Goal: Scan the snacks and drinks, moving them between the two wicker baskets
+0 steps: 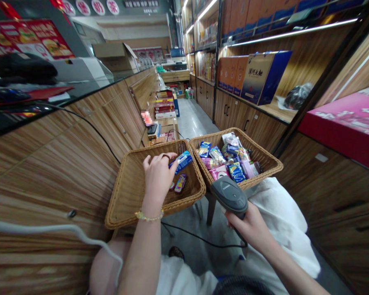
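Left hand (158,178) in a narrow pinch, fingertips apparently on a blue foil snack packet (182,162), which sits above the woven tan wicker basket (119,205), near its far rim. Right hand (244,227) wrapped round the grip of a grey plastic barcode scanner (230,197), nose tilted up, thin black cable (203,243) trailing down from it. Second tan wicker basket (261,166) touches the first on its right, packed with bright mixed snack packets (235,172). First basket holds a small purple packet (180,183) and little else. Baskets probably butted together so both stay within easy reach, scanner held close to the full one for short moves
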Demonstrator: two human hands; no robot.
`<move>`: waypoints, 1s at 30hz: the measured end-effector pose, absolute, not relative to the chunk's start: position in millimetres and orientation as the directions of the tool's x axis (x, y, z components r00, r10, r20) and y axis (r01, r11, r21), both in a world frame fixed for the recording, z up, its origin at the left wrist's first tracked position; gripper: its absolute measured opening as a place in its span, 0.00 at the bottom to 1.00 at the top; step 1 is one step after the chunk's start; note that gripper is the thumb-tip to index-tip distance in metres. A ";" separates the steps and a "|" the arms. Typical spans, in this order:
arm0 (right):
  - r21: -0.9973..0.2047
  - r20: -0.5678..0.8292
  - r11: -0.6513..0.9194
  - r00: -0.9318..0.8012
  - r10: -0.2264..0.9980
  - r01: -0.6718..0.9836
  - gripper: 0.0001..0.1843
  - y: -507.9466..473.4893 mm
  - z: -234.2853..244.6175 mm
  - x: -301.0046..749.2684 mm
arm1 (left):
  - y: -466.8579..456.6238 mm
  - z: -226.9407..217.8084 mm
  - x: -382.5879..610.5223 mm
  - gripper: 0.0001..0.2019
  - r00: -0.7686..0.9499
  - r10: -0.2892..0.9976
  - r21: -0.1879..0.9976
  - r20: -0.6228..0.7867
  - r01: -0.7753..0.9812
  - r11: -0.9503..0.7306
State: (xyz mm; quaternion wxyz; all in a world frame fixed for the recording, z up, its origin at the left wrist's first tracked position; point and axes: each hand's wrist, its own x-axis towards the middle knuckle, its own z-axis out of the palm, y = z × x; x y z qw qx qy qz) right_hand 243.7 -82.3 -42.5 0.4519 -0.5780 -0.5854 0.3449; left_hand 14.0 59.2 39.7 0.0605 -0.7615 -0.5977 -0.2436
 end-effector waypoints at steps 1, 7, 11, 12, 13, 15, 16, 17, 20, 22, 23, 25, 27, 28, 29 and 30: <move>-0.927 0.130 0.093 0.078 0.988 0.364 0.07 -82.4 -43.0 243.7 | 59.4 39.8 12.2 0.10 0.151 0.884 0.201 0.443 0.944 -0.262; -0.933 0.111 0.079 0.074 0.991 0.352 0.06 -82.5 -44.2 245.5 | 55.7 36.3 23.2 0.10 0.224 0.897 0.216 0.380 0.922 -0.322; -0.936 0.098 0.060 0.093 0.991 0.347 0.07 -81.2 -43.9 252.4 | 55.6 37.6 41.8 0.11 0.283 0.897 0.202 0.339 0.909 -0.363; -0.939 0.092 0.055 0.095 0.991 0.339 0.08 -80.7 -44.2 254.7 | 57.3 38.8 47.0 0.12 0.301 0.895 0.199 0.330 0.905 -0.377; -0.944 0.086 0.049 0.097 0.992 0.327 0.08 -80.4 -44.9 257.1 | 59.8 40.3 52.6 0.12 0.320 0.892 0.193 0.320 0.900 -0.392; -0.953 0.073 0.039 0.101 0.992 0.301 0.09 -80.2 -46.9 262.0 | 67.7 43.9 65.6 0.14 0.369 0.882 0.170 0.293 0.888 -0.428; -0.957 0.065 0.033 0.102 0.993 0.288 0.09 -80.4 -48.2 264.4 | 72.9 45.7 73.2 0.14 0.396 0.876 0.152 0.274 0.882 -0.446; -0.961 0.058 0.027 0.105 0.993 0.276 0.09 -80.8 -49.5 266.6 | 78.7 47.3 81.5 0.14 0.423 0.869 0.130 0.255 0.876 -0.465; -0.970 0.042 0.014 0.111 0.993 0.241 0.10 -82.2 -52.8 272.4 | 98.8 48.4 109.0 0.15 0.493 0.849 0.058 0.190 0.858 -0.511; -0.975 0.038 0.011 0.116 0.993 0.223 0.09 -82.9 -53.7 275.5 | 113.2 44.3 126.3 0.17 0.537 0.830 0.003 0.153 0.839 -0.544; -0.975 0.038 0.011 0.118 0.992 0.220 0.09 -83.1 -53.7 276.9 | 120.7 40.9 133.7 0.17 0.557 0.819 -0.003 0.138 0.827 -0.562; -0.976 0.040 0.014 0.120 0.992 0.216 0.09 -83.4 -53.2 279.4 | 136.3 32.2 145.2 0.20 0.599 0.794 -0.014 0.103 0.799 -0.601; -0.976 0.044 0.017 0.121 0.992 0.215 0.08 -83.5 -52.8 281.4 | 152.0 23.4 152.5 0.22 0.634 0.771 -0.022 0.057 0.773 -0.634; -0.977 0.046 0.019 0.122 0.991 0.214 0.08 -83.5 -53.0 282.1 | 159.4 19.7 154.9 0.23 0.645 0.764 -0.025 0.028 0.765 -0.644; -0.977 0.047 0.020 0.123 0.991 0.211 0.08 -83.5 -53.5 282.7 | 166.2 16.8 156.7 0.24 0.651 0.759 -0.027 -0.003 0.759 -0.650; -0.978 0.048 0.021 0.125 0.991 0.208 0.08 -83.5 -54.4 283.2 | 172.2 14.7 158.3 0.24 0.656 0.754 -0.028 -0.035 0.753 -0.657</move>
